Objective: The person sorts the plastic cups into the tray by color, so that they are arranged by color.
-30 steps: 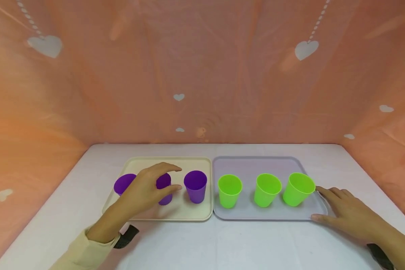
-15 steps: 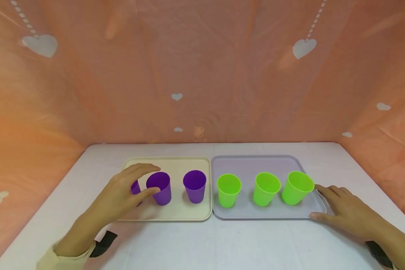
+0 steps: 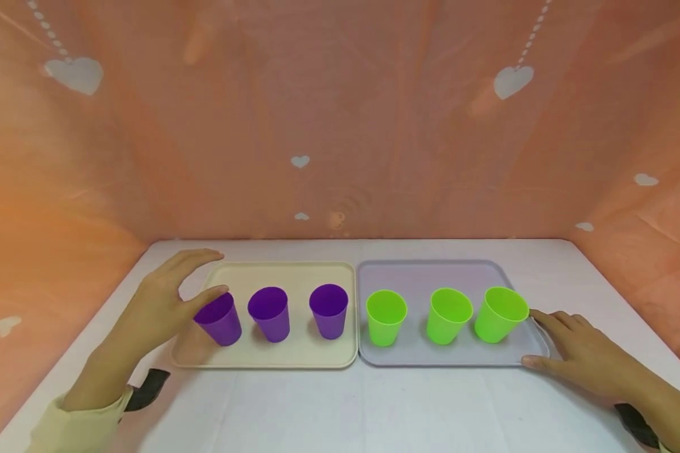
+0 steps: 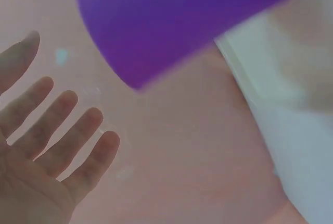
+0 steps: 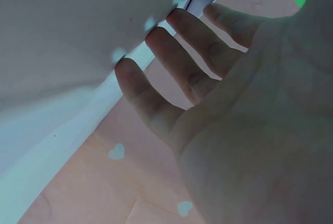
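Note:
Three purple cups stand in a row on the cream tray (image 3: 294,358): a left one (image 3: 221,322), a middle one (image 3: 271,318) and a right one (image 3: 330,314). My left hand (image 3: 161,302) hovers beside and above the leftmost purple cup, its thumb overlapping that rim in the head view. In the left wrist view its fingers (image 4: 78,140) are spread and hold nothing, with a purple cup (image 4: 177,21) apart from them. My right hand (image 3: 583,352) rests at the right end of the lavender tray (image 3: 430,358), fingers relaxed, close to the rightmost green cup (image 3: 500,318).
Two more green cups, one at the tray's left (image 3: 385,319) and one in the middle (image 3: 447,318), stand upright on the lavender tray. The trays lie side by side on a white table (image 3: 340,409). An orange curtain (image 3: 340,126) with white hearts closes off the back and sides.
My left hand has moved leftward from over the middle purple cup to beside the leftmost one, uncovering the row. The right hand and the cups have stayed in place.

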`<state>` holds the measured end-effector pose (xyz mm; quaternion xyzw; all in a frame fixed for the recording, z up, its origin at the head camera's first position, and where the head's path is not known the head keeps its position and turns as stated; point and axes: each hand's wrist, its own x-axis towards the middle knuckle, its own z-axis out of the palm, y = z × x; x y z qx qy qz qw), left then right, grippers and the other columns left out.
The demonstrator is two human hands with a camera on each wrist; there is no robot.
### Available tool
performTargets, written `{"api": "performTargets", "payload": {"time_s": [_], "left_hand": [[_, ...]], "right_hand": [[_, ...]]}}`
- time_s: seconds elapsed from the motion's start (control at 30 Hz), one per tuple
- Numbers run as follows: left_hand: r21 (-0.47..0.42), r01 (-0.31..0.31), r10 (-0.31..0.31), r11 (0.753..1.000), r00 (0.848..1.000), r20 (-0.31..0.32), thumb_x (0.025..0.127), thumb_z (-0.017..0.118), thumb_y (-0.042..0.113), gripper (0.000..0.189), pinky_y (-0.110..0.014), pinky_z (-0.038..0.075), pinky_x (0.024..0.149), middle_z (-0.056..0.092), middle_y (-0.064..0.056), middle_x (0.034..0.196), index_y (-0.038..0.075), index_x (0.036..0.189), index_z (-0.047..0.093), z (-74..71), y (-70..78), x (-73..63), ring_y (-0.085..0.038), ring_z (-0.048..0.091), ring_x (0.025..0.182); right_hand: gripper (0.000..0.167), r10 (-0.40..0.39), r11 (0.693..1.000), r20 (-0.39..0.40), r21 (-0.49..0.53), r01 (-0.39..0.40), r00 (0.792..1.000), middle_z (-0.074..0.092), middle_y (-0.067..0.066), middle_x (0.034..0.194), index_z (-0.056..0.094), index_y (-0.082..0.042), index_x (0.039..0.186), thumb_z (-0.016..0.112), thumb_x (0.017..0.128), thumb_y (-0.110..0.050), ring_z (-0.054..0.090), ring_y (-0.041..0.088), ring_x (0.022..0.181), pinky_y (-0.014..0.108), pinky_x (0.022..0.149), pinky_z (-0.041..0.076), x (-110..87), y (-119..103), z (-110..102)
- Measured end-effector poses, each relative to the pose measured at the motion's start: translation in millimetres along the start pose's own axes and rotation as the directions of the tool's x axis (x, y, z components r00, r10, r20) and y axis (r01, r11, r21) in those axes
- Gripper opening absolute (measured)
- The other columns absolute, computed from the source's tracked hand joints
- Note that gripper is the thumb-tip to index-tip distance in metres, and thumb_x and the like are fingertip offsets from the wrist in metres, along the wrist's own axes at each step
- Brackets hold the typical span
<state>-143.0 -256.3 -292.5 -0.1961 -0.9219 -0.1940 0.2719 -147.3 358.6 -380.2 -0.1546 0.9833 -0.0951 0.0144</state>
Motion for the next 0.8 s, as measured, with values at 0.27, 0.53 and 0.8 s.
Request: {"api": "performTargets", "payload": {"time_s": [0.27, 0.53, 0.8], "left_hand": [[0.010, 0.024, -0.024, 1.000, 0.998, -0.052, 0.078, 0.082, 0.004, 0.051, -0.007, 0.041, 0.085, 0.065, -0.012, 0.120, 0.007, 0.125, 0.064, -3.8, -44.6, -4.7, -0.025, 0.056, 0.104], [0.095, 0.148, -0.154, 0.984, 0.987, 0.052, 0.095, 0.067, 0.016, 0.044, -0.066, 0.042, 0.093, 0.055, -0.028, 0.131, 0.003, 0.134, 0.054, -5.5, -82.3, -35.7, -0.051, 0.050, 0.119], [0.226, 0.024, -0.037, 0.974, 0.998, 0.054, 0.093, 0.067, 0.014, 0.042, -0.061, 0.041, 0.095, 0.057, -0.025, 0.126, 0.003, 0.131, 0.056, 1.3, -93.3, -44.3, -0.048, 0.053, 0.115]], "right_hand": [[0.090, 0.000, 1.000, -0.009, 0.011, 0.000, 1.000, 0.054, 0.025, 0.133, 0.043, -0.003, 0.145, 0.069, 0.083, -0.063, 0.048, 0.044, 0.121, 0.068, 0.092, 0.044, 2.8, -4, 4], [0.089, -0.036, 0.999, -0.041, 0.006, 0.037, 0.998, 0.056, 0.021, 0.131, 0.045, -0.004, 0.144, 0.069, 0.083, -0.064, 0.049, 0.042, 0.120, 0.065, 0.094, 0.044, 11.2, -10, 3], [0.091, -0.010, 1.000, -0.017, 0.027, 0.011, 1.000, 0.054, 0.025, 0.134, 0.042, -0.003, 0.146, 0.068, 0.083, -0.063, 0.047, 0.045, 0.122, 0.068, 0.092, 0.043, 6.3, -7, 7]]}}
